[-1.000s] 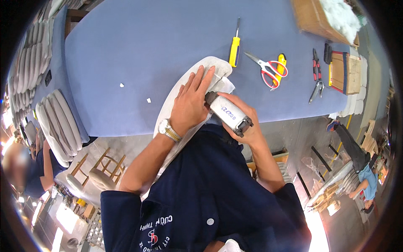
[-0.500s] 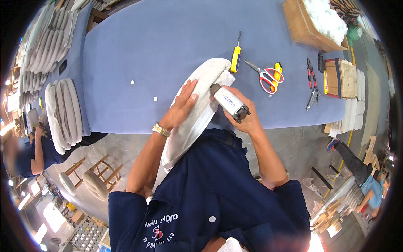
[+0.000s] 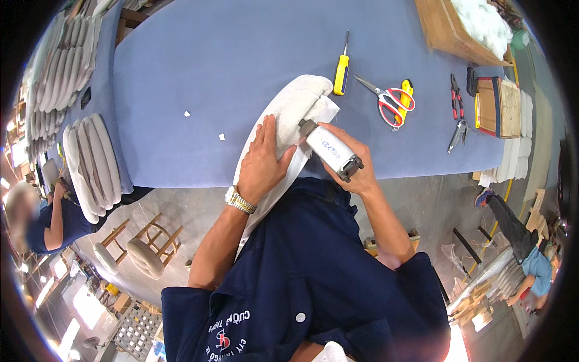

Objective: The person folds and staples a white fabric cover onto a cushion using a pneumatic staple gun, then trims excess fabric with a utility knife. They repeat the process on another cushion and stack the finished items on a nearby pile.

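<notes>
A long, light-grey padded cushion (image 3: 292, 100) lies tilted across the table edge and against my body, its loose white fabric edge (image 3: 319, 113) facing right. My left hand (image 3: 263, 158) rests flat on the cushion, fingers stretched out and thumb pointing toward the tool. In my right hand (image 3: 357, 164) is a staple gun (image 3: 330, 149) with a whitish cylindrical body and dark end caps. The gun's front end is at the fabric edge; whether it touches is hidden. Part of the cushion disappears beneath my left forearm.
On the blue table (image 3: 181, 66) lie a yellow screwdriver (image 3: 341, 75), scissors (image 3: 392, 105), a yellow cutter (image 3: 406, 95) and pliers (image 3: 455, 99). A carton of white stuffing (image 3: 446, 30) stands far right. Stacked cushions (image 3: 90, 163) sit left. Other people (image 3: 48, 223) are at both sides.
My left hand has slid nearer along the cushion, its thumb now closer to the staple gun. The gun stays at the fabric edge in my right hand. The whole view has shifted slightly.
</notes>
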Demonstrator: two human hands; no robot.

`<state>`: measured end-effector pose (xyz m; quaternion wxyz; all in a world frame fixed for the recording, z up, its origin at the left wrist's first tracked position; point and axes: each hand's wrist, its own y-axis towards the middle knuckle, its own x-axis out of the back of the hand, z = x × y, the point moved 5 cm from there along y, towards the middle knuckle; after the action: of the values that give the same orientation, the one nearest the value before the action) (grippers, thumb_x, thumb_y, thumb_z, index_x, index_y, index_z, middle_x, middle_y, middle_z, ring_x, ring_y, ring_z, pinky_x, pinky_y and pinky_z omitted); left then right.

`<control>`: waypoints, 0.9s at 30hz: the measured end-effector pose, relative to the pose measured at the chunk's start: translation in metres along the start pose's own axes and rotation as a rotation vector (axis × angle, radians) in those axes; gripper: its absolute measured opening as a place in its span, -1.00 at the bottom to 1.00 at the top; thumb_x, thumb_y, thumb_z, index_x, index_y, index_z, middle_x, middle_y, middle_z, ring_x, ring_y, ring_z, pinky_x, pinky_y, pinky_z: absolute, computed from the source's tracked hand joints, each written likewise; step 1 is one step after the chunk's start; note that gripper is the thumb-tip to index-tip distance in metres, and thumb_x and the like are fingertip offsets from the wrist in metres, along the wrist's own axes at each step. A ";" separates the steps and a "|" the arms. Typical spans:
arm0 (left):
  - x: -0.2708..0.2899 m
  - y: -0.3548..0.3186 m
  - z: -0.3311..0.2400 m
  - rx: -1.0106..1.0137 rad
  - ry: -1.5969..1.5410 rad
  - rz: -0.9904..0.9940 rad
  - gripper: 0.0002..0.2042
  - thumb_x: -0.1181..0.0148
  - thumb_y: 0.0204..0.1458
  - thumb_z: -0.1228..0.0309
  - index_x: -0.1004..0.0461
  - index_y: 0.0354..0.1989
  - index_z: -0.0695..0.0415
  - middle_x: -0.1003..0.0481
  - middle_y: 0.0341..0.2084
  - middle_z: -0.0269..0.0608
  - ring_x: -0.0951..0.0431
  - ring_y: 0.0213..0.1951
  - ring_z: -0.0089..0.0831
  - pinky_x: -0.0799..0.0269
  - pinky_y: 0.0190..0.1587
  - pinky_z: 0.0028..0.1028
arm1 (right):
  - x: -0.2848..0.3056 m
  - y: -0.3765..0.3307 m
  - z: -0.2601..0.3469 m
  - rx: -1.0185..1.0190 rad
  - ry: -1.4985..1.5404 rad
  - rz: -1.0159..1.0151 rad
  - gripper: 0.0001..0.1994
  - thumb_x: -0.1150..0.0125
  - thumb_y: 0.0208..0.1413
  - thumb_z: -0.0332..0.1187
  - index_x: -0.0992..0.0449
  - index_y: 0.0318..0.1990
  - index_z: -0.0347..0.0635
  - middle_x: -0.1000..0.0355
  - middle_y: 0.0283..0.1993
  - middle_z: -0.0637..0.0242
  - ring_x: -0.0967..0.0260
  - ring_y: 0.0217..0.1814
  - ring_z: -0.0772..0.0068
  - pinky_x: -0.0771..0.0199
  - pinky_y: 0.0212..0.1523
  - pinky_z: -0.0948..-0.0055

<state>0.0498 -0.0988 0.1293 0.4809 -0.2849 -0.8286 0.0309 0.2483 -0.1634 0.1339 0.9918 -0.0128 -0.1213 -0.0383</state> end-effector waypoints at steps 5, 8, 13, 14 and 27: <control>-0.001 0.001 0.001 -0.025 0.009 -0.014 -0.17 -0.28 0.19 0.15 0.00 0.49 0.34 -0.21 0.39 0.32 -0.25 0.40 0.23 -0.36 0.31 -0.03 | 0.003 0.004 0.001 -0.005 0.003 0.091 -0.35 -0.35 -0.07 -0.45 -0.46 0.30 -0.20 -0.54 0.19 0.03 -0.57 0.18 0.08 -0.52 0.18 0.31; -0.002 -0.002 0.000 -0.027 0.007 -0.021 -0.16 -0.31 0.17 0.17 -0.01 0.48 0.33 -0.20 0.41 0.29 -0.25 0.40 0.23 -0.37 0.30 0.05 | 0.004 0.008 0.003 -0.037 0.019 0.122 -0.32 -0.37 -0.09 -0.39 -0.46 0.32 -0.11 -0.57 0.16 0.03 -0.58 0.17 0.05 -0.53 0.16 0.28; -0.002 0.002 -0.006 -0.023 0.025 -0.065 -0.18 -0.33 0.15 0.29 -0.01 0.49 0.32 -0.25 0.38 0.29 -0.27 0.39 0.19 -0.35 0.33 -0.10 | 0.001 0.015 0.006 -0.144 0.030 0.152 -0.36 -0.32 -0.07 -0.51 -0.46 0.29 -0.19 -0.53 0.23 0.05 -0.58 0.18 0.08 -0.54 0.17 0.32; -0.001 0.004 -0.005 -0.022 0.026 -0.067 -0.18 -0.32 0.15 0.29 -0.01 0.49 0.32 -0.24 0.38 0.28 -0.27 0.39 0.19 -0.36 0.33 -0.10 | 0.000 0.015 0.007 -0.128 0.024 0.144 -0.36 -0.33 -0.07 -0.51 -0.46 0.29 -0.20 -0.53 0.22 0.05 -0.58 0.17 0.08 -0.54 0.16 0.32; -0.002 -0.003 -0.005 0.020 -0.019 -0.038 -0.16 -0.36 0.10 0.30 -0.03 0.49 0.27 -0.19 0.43 0.20 -0.21 0.43 0.18 -0.35 0.31 0.11 | -0.006 0.007 0.009 -0.035 0.010 0.140 -0.30 -0.38 -0.11 -0.32 -0.47 0.32 -0.13 -0.55 0.17 0.03 -0.56 0.17 -0.02 -0.54 0.13 0.26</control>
<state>0.0532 -0.1030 0.1316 0.4762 -0.2638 -0.8382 0.0328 0.2406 -0.1553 0.1410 0.9923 -0.0385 -0.1146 0.0288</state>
